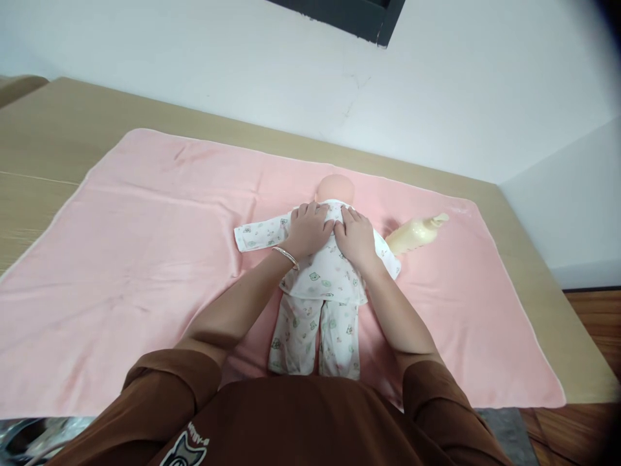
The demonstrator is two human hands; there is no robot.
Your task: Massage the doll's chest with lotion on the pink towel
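Doll under two flat hands on a pink blanket

Left hand first: it rests on the upper body, fingers slightly fanned toward the neck, gripping nothing. Light, even pressure across the palm looks wise here, with the fingertips clear of the collar so the cloth does not bunch. Right hand lies just beside it, likewise spread and grasping nothing; matching its weight to the other would, I judge, hold the doll level.

As for materials, from the left: the wooden table has a pale, smooth surface; over it the blanket is plush, softly creased, with a thin light edging. One long sleeve stretches out nearly straight. A slim, shiny bangle circles the left wrist. Thin white cloth with small green prints makes up the shirt, which flares at the hem, and the tube-legged trousers below. The head is round, smooth and bald; which way it faces, I cannot tell. Near the far sleeve sits a glossy, cream-yellow pump bottle, rounded and tapering toward its nozzle.
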